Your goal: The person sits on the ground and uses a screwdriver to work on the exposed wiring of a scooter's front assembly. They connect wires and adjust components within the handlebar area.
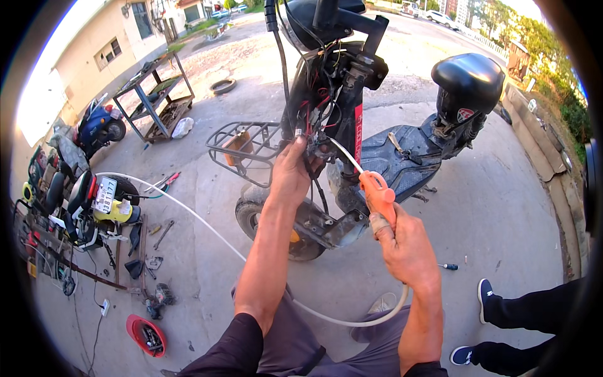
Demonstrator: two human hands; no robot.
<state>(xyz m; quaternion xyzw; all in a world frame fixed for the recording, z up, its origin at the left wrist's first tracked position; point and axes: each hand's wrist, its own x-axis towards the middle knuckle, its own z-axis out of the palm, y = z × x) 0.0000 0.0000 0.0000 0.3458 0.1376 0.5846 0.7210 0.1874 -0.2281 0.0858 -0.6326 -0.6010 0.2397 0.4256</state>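
Wires crowd the opened upright body of a black scooter in the head view, and both hands meet there. The right hand is curled firmly around an orange-handled tool, whose pale shaft slants up to the wiring. The left hand is nearly closed, fingertips drawn together at the lower wires; whether it pinches one cannot be told.

Good work here probably means steadying the wiring with the left fingertips while the right wrist steers the shaft in small, controlled moves, without tugging on thin leads. The left fingers would best stay clear of the shaft's tip, which is lost among the cables. Slack in the white hose, which loops beneath the forearms to the right hand, should help the tool turn freely.

The scooter stands on the concrete ground, well in from the raised curb along its right edge. It looks dusty and partly stripped: red and black leads hang exposed, its footboard is grimy, and a wire rack juts out above one wheel. A glossy, rounded black part tops its far end.
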